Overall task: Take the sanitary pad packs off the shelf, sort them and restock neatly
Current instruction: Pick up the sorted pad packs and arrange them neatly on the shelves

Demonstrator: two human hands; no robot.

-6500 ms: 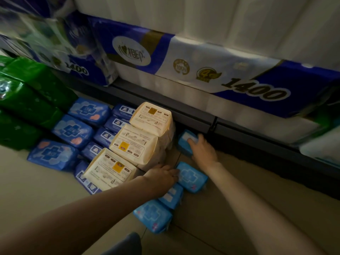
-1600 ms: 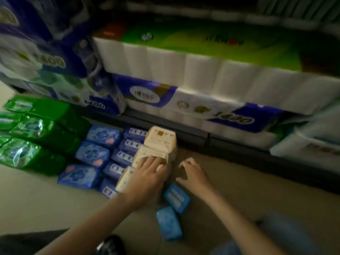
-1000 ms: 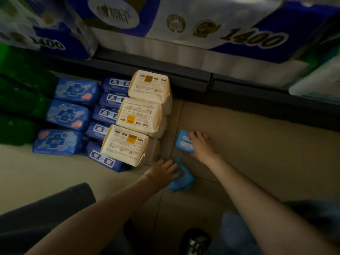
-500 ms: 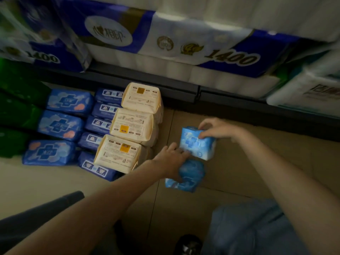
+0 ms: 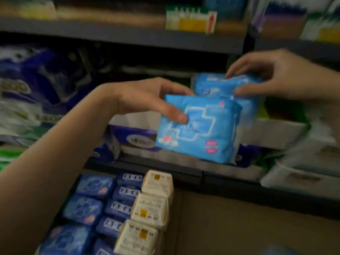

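While the left hand (image 5: 145, 96) pinches the front light-blue pack (image 5: 198, 126) and the right hand (image 5: 272, 76) pinches the rear pack (image 5: 228, 85) just behind those fingers, keep both upright. Square their edges first — then slide them onto the shelf together, thumbs steady.

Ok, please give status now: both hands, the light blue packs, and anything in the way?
Left hand grips front light blue pack. Right hand grips rear light blue pack, both lifted before the shelves. Nothing visibly blocking; frame blurred.
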